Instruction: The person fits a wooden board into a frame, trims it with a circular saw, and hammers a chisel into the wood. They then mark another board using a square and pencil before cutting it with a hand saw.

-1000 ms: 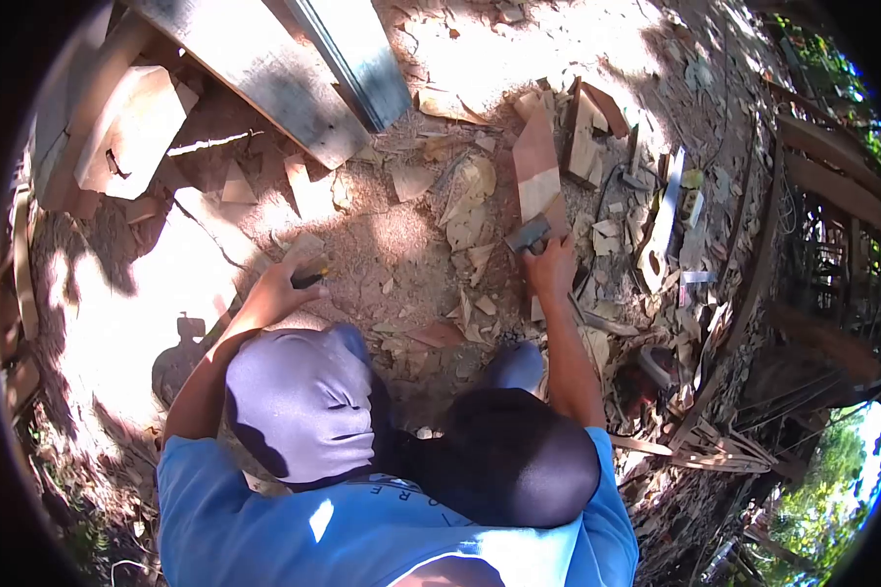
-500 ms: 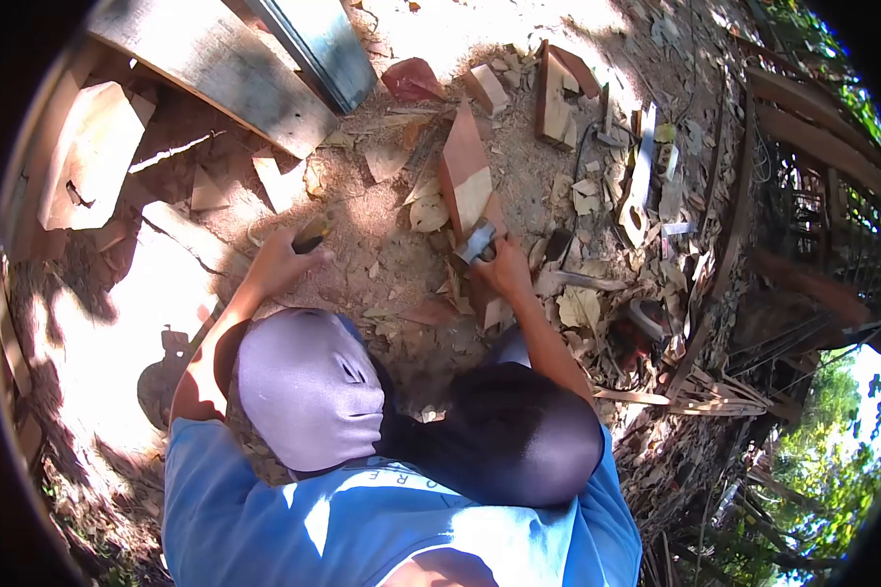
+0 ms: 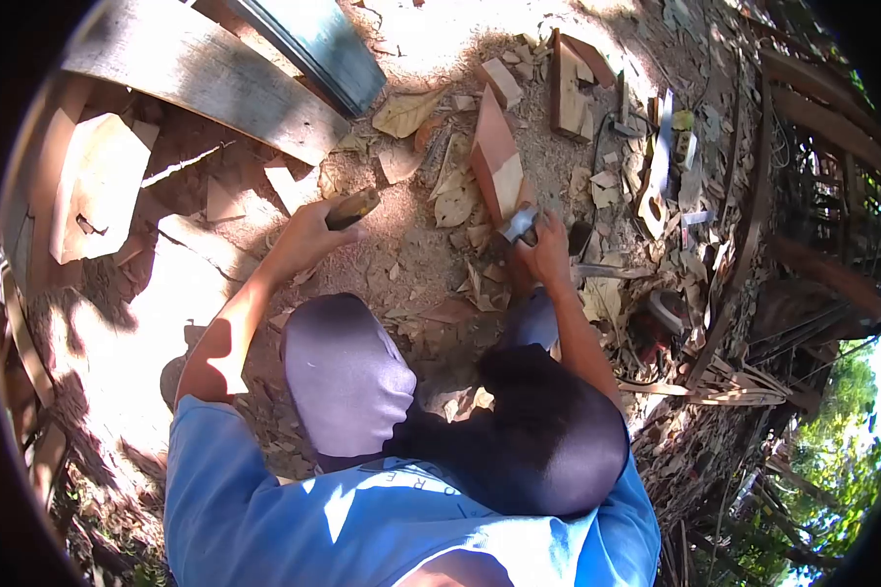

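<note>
My left hand (image 3: 308,237) is closed around a short wooden handle (image 3: 353,208), its blunt end pointing up and right; the rest of that tool is hidden. My right hand (image 3: 546,252) grips a hammer (image 3: 519,224) close to its silvery metal head. The hammer head overlaps the near part of a long, pointed wood piece (image 3: 494,147), reddish at its tip and paler lower down. This piece lies on the ground between my hands, closer to the right one. Both hands are out in front of my bent knees.
Thick planks (image 3: 206,83) lie at the upper left, near a pale cut block (image 3: 103,191). A notched wood piece (image 3: 570,93) and a handsaw (image 3: 658,171) are at the upper right. Dry leaves (image 3: 457,205) and wood chips litter the ground.
The view has shifted, so most things sit farther right. More of the wooden handle in my left hand shows. A dark red leaf near the planks is gone from sight; a tan leaf shows there.
</note>
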Demonstrator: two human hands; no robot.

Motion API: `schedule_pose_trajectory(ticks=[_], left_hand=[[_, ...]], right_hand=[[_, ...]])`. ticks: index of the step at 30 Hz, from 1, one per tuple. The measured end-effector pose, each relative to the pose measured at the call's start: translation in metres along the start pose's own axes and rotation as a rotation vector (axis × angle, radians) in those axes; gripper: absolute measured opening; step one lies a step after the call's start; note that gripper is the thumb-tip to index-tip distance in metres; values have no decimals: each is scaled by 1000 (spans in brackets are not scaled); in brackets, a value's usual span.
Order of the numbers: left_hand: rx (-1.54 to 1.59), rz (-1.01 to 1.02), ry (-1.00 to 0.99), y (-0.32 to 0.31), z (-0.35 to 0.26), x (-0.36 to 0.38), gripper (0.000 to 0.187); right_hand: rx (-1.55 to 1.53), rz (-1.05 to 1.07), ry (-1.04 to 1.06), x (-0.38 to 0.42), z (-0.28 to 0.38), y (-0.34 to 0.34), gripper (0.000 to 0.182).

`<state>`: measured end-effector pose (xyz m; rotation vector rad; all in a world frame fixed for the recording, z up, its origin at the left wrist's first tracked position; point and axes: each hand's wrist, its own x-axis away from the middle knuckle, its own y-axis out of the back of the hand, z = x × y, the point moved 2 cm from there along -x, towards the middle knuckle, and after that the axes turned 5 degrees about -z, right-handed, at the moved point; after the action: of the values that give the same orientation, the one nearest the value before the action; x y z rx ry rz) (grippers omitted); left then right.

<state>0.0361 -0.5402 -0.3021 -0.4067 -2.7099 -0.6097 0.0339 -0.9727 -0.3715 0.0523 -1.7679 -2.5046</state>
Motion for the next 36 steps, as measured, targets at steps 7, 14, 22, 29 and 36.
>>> schedule_pose_trajectory(ticks=[7, 14, 22, 29, 36], left_hand=[[-206, 158, -93, -8, -92, -24, 64], [-377, 451, -387, -106, -141, -18, 43], [-1, 422, -600, -282, -173, -2, 33], [64, 83, -769, -311, -180, -39, 40], [-65, 97, -709, -315, -155, -65, 46]], right_hand=[[-97, 37, -174, -34, 4, 75, 37], [-194, 0, 30, -25, -24, 7, 41], [-468, 78, -377, -1, -54, 67, 34], [-729, -215, -283, 56, -111, 61, 17], [-574, 11, -742, 97, -88, 78, 16]])
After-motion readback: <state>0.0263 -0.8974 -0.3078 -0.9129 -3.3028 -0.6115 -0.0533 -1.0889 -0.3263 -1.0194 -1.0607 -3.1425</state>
